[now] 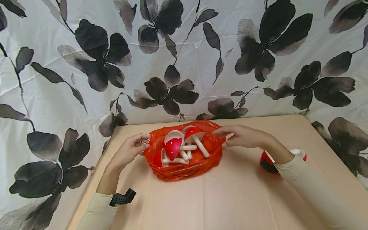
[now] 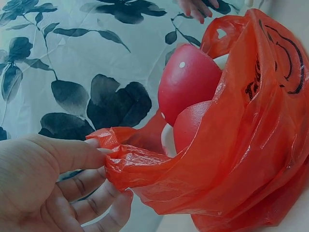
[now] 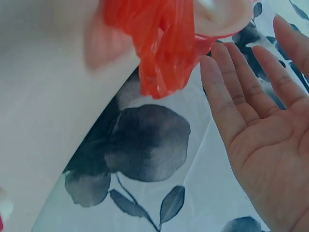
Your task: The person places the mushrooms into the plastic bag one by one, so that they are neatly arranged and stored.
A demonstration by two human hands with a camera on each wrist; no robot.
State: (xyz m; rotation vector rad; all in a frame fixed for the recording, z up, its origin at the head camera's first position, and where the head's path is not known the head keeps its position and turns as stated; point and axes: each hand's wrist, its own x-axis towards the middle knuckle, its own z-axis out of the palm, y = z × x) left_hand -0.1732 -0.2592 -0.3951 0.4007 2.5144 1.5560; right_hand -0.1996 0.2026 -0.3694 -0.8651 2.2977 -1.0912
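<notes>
A red plastic bag (image 1: 187, 172) sits on the table, its mouth spread. Several toy mushrooms (image 1: 173, 148) with red caps and white stems lie inside, partly overlapping. My left hand (image 1: 130, 150) is at the bag's left side; in the left wrist view its thumb and fingers pinch the gathered plastic (image 2: 130, 162) of the rim. Beside the bag's right edge is my right hand (image 1: 241, 135). In the right wrist view the right hand (image 3: 265, 106) has its palm showing and fingers extended, near a hanging part of the bag (image 3: 164, 63), without gripping it.
A red, black and white object (image 1: 268, 163) stands on the table at the right, partly hidden behind the right forearm. The light wooden table (image 1: 230, 198) ends at the back against a white cloth (image 1: 212, 105) with dark flowers. A black strap piece (image 1: 123, 198) is on the left wrist.
</notes>
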